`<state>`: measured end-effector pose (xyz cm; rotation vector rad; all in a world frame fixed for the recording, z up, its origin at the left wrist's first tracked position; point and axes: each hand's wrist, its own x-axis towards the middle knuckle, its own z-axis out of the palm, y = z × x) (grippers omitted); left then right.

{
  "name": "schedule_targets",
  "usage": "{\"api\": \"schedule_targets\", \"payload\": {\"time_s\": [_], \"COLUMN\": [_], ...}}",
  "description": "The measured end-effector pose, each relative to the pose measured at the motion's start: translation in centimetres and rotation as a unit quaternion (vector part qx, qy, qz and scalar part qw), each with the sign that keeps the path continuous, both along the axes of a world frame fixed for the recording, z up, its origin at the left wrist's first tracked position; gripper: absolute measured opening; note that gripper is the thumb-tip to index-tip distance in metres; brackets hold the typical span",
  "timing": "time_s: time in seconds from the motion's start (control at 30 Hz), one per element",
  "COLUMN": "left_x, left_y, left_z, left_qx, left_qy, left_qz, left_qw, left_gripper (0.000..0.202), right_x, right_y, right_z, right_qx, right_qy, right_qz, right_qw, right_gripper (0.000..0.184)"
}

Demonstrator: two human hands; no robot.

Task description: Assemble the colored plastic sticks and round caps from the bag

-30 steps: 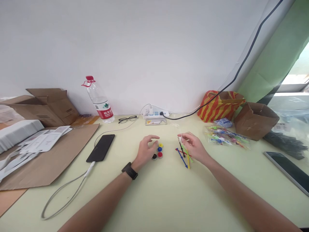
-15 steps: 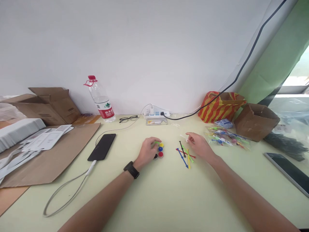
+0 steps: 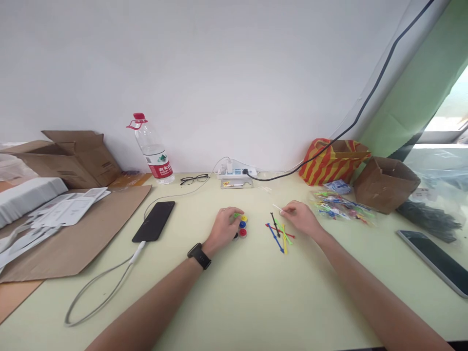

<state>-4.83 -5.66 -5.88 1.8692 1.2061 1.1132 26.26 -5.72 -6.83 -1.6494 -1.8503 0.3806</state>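
My left hand [image 3: 225, 226] rests by a small cluster of round plastic pieces, its fingers curled at their left side. Green [image 3: 237, 215], yellow [image 3: 244, 219], blue [image 3: 242, 224], red [image 3: 243, 233] and black [image 3: 236, 237] pieces show; the palm hides whatever is beneath it. Pinched in my right hand [image 3: 300, 217] is a thin white plastic stick [image 3: 277, 207], pointing up and left. Just left of that hand lies a loose pile of arrow-like plastic sticks, among them blue [image 3: 275, 237], black [image 3: 275, 224], red [image 3: 290, 235] and yellow [image 3: 285, 243] ones.
A phone [image 3: 153, 222] with a cable lies left. Behind are a water bottle [image 3: 159, 163], glasses [image 3: 193, 180] and a power strip [image 3: 237, 171]. Bagged plastic pieces [image 3: 341, 207], a striped bag [image 3: 329, 163] and a tablet [image 3: 433, 263] lie right; cardboard boxes stand on both sides.
My right hand has shifted slightly, and the white stick shows more clearly between its fingers. The left hand stays at the round pieces. The view has moved a little.
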Motion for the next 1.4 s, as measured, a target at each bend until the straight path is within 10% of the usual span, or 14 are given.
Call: {"api": "schedule_targets", "payload": {"time_s": [0.6, 0.83, 1.4], "left_x": [-0.3, 0.1, 0.2], "left_y": [0.2, -0.5, -0.7], "left_z": [-0.1, 0.7, 0.9], "left_qx": [-0.002, 0.003, 0.042], "left_qy": [0.006, 0.065, 0.017], "left_qz": [0.011, -0.005, 0.037], "left_qw": [1.0, 0.998, 0.998], "left_gripper": [0.026, 0.02, 0.014], "right_x": [-2.3, -3.6, -3.7], "right_y": [-2.1, -4.0, -6.2], "right_z": [1.7, 3.9, 6.6], "right_qx": [0.092, -0.023, -0.147], "right_qy": [-0.036, -0.099, -0.133], "right_qz": [-0.035, 0.126, 0.2], "right_qw": [0.995, 0.987, 0.96], "right_gripper": [0.012, 0.008, 0.021]}}
